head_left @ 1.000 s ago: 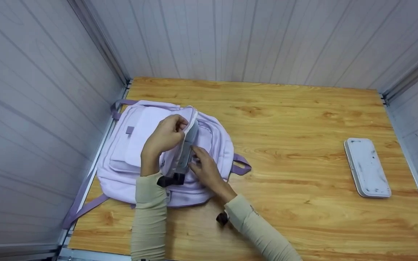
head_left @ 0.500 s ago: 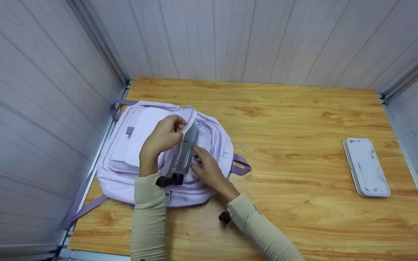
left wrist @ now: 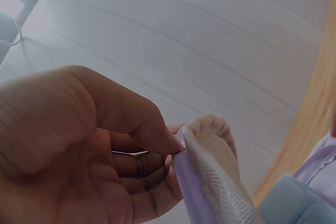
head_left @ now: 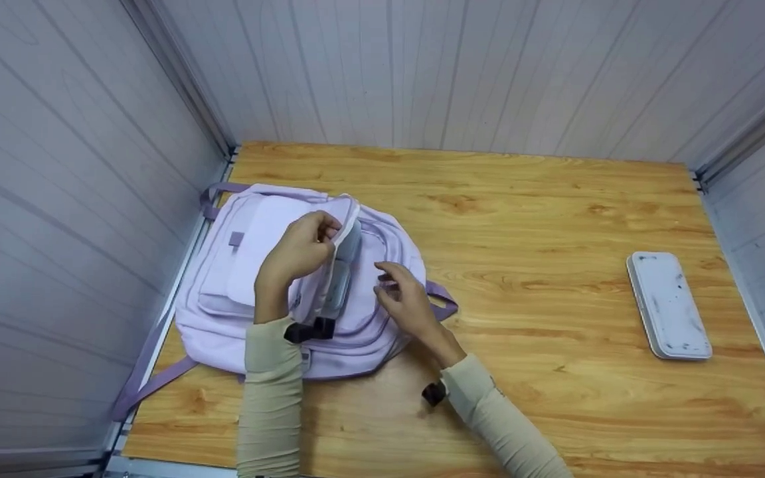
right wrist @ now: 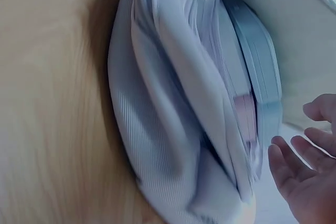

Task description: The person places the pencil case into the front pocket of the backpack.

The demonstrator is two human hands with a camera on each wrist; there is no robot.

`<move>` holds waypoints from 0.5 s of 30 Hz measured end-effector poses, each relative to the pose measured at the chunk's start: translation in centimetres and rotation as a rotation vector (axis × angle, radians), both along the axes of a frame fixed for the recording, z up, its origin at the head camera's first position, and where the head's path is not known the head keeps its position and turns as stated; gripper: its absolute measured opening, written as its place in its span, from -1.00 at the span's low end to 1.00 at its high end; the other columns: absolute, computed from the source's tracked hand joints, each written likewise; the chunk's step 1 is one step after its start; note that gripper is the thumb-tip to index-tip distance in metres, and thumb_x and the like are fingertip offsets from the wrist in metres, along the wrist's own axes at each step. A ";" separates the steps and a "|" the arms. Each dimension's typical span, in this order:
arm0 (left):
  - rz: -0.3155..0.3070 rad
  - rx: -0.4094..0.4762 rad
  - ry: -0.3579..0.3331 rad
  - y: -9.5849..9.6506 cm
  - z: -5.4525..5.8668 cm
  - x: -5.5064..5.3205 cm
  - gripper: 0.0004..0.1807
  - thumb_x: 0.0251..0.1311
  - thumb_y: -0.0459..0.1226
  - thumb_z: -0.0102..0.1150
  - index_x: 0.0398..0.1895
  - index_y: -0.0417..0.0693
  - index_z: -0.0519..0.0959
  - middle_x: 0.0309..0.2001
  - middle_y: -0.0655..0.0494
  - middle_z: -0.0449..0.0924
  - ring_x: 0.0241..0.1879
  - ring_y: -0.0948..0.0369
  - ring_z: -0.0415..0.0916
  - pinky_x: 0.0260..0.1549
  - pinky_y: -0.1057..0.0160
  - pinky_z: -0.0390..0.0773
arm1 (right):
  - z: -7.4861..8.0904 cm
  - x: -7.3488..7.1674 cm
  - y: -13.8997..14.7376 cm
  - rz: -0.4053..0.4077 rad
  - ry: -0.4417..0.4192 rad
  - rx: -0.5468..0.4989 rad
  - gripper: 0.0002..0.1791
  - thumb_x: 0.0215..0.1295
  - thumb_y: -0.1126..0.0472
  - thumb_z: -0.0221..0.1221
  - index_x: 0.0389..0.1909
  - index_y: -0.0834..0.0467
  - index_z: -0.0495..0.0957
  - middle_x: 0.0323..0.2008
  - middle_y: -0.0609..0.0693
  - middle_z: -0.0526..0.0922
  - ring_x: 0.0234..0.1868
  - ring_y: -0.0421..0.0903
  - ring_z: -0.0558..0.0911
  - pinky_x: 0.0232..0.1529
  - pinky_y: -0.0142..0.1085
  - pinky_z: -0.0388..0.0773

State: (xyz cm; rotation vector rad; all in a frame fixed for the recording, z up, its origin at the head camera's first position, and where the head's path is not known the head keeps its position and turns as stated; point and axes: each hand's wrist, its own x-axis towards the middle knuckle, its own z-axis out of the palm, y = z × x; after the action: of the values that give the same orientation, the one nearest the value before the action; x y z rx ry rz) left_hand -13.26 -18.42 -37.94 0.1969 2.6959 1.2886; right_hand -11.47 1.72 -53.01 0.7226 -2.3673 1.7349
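Note:
A lilac backpack [head_left: 206, 332] lies on the wooden table, its front pocket gaping. My left hand [head_left: 296, 249] pinches the pocket's zipper edge [left wrist: 199, 182] between thumb and fingers, lifting the fabric away from the bag. Inside the pocket sits a light blue, round-cornered box [right wrist: 262, 72], partly hidden by the raised fabric; its blue side [left wrist: 289, 200] also shows at the lower right of the left wrist view. To the right of the opening, my right hand [head_left: 412, 305] hovers over the bag with loosely bent fingers, apart from the box and holding nothing.
A white, scuffed flat case [head_left: 669, 305] lies on the table's right side. Purple straps [head_left: 157, 382] hang over the left edge, and a purple loop [head_left: 445, 299] sticks out right. Pale panels [head_left: 475, 73] wall the table at back and sides.
My right hand has let go of the blue box's edge and drawn back to the right. The left hand still holds the pocket edge in nearly the same place.

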 end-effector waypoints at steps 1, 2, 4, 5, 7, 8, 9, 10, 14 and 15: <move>-0.002 0.002 -0.003 0.0 0.0 0.0 -0.63 0.02 -0.51 -0.15 -0.07 -0.34 0.48 -0.21 -0.06 0.48 -0.24 0.12 0.38 -0.23 0.24 0.39 | 0.0 -0.1 0.3 -0.007 0.005 -0.009 -0.56 0.21 0.43 0.17 0.14 0.32 0.45 0.07 0.23 0.53 -0.06 0.15 0.61 -0.10 -0.09 0.60; -0.002 0.004 -0.007 0.0 0.0 0.0 -0.63 0.02 -0.51 -0.15 -0.07 -0.34 0.48 -0.21 -0.06 0.48 -0.23 0.12 0.38 -0.23 0.24 0.38 | 0.1 -0.2 0.7 -0.015 0.012 -0.018 -0.56 0.21 0.45 0.16 0.14 0.33 0.45 0.06 0.25 0.53 -0.06 0.17 0.61 -0.10 -0.07 0.60; -0.005 0.002 -0.008 -0.1 -0.1 0.0 -0.63 0.02 -0.50 -0.15 -0.07 -0.34 0.48 -0.21 -0.07 0.47 -0.23 0.12 0.38 -0.21 0.24 0.38 | 0.5 -0.3 1.4 -0.037 0.029 -0.037 -0.57 0.18 0.50 0.16 0.12 0.40 0.45 0.03 0.32 0.52 -0.09 0.23 0.61 -0.12 0.00 0.59; -0.005 0.002 -0.010 -0.1 -0.1 -0.1 -0.62 0.01 -0.50 -0.15 -0.06 -0.34 0.48 -0.21 -0.07 0.48 -0.22 0.12 0.38 -0.21 0.24 0.38 | 1.0 -0.3 1.7 -0.047 0.038 -0.045 -0.58 0.17 0.52 0.15 0.10 0.42 0.45 0.01 0.34 0.52 -0.10 0.26 0.61 -0.13 0.02 0.59; -0.005 -0.002 -0.008 -0.1 -0.2 -0.1 -0.62 0.01 -0.50 -0.15 -0.07 -0.33 0.48 -0.21 -0.06 0.48 -0.22 0.12 0.38 -0.21 0.24 0.39 | 1.9 -0.1 2.3 -0.066 0.055 -0.056 -0.59 0.16 0.56 0.14 0.07 0.48 0.44 -0.03 0.39 0.52 -0.13 0.30 0.61 -0.14 0.04 0.59; -0.005 -0.003 -0.008 -0.1 -0.2 -0.1 -0.62 0.00 -0.50 -0.14 -0.07 -0.33 0.48 -0.21 -0.06 0.48 -0.22 0.12 0.38 -0.22 0.24 0.39 | 2.5 0.0 2.6 -0.074 0.060 -0.058 -0.60 0.15 0.57 0.13 0.06 0.49 0.44 -0.04 0.40 0.52 -0.13 0.32 0.60 -0.14 0.05 0.59; -0.008 0.000 -0.011 -0.1 -0.2 -0.1 -0.62 0.01 -0.50 -0.15 -0.06 -0.34 0.48 -0.20 -0.06 0.48 -0.22 0.12 0.38 -0.21 0.24 0.39 | 3.0 0.1 3.0 -0.081 0.060 -0.063 -0.60 0.15 0.58 0.13 0.05 0.51 0.44 -0.06 0.42 0.52 -0.15 0.33 0.60 -0.14 0.05 0.59; -0.008 0.005 -0.014 -0.1 -0.2 -0.1 -0.62 0.01 -0.50 -0.16 -0.06 -0.34 0.47 -0.20 -0.06 0.47 -0.22 0.12 0.38 -0.21 0.24 0.39 | 3.5 0.2 3.3 -0.093 0.058 -0.059 -0.61 0.15 0.58 0.13 0.05 0.50 0.44 -0.08 0.40 0.52 -0.16 0.32 0.61 -0.15 0.02 0.60; -0.014 0.028 -0.029 0.0 -0.2 -0.1 -0.61 0.03 -0.51 -0.17 -0.04 -0.33 0.46 -0.18 -0.07 0.46 -0.21 0.12 0.37 -0.20 0.22 0.40 | 4.4 0.4 4.6 -0.122 0.035 -0.071 -0.61 0.16 0.56 0.13 0.05 0.46 0.46 -0.09 0.37 0.53 -0.14 0.33 0.59 -0.16 -0.02 0.61; -0.015 0.033 -0.034 0.0 -0.1 -0.1 -0.61 0.03 -0.51 -0.18 -0.03 -0.33 0.46 -0.17 -0.07 0.46 -0.21 0.12 0.37 -0.20 0.22 0.40 | 4.4 0.5 4.9 -0.131 0.027 -0.077 -0.61 0.16 0.56 0.13 0.05 0.46 0.46 -0.09 0.36 0.53 -0.13 0.33 0.59 -0.16 -0.03 0.61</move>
State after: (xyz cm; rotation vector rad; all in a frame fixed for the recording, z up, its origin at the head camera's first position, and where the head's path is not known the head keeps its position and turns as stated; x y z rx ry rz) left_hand -13.32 -18.40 -38.08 0.1964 2.6411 1.3212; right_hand -11.01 6.64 -48.60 0.5631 -2.2610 1.7398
